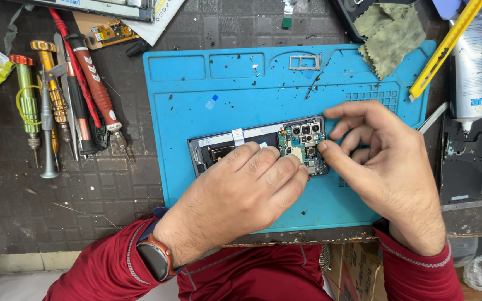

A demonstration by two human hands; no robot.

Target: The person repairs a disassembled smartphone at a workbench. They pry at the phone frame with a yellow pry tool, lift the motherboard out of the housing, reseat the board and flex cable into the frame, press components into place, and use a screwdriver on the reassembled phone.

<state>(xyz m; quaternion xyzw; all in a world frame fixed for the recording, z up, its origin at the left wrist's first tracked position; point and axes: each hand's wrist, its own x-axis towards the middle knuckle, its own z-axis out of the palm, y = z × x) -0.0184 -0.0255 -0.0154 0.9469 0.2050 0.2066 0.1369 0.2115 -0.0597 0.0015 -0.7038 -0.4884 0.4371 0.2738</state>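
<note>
Both hands' fingers (263, 161) rest on opened phone (302, 142).

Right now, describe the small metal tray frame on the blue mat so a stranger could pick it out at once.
Start at the blue mat in the middle of the bench, where both hands work on an opened phone. Look to the mat's top edge, above the phone's camera end. There lies the small metal tray frame: a flat silver rectangle with open windows, unlike the tiny dark specks scattered around it.

Bright blue mat (196, 184), green circuit board (302, 146), red sleeves (101, 267), olive cloth (389, 30), perhaps grey-brown tiled bench (57, 206)
</note>
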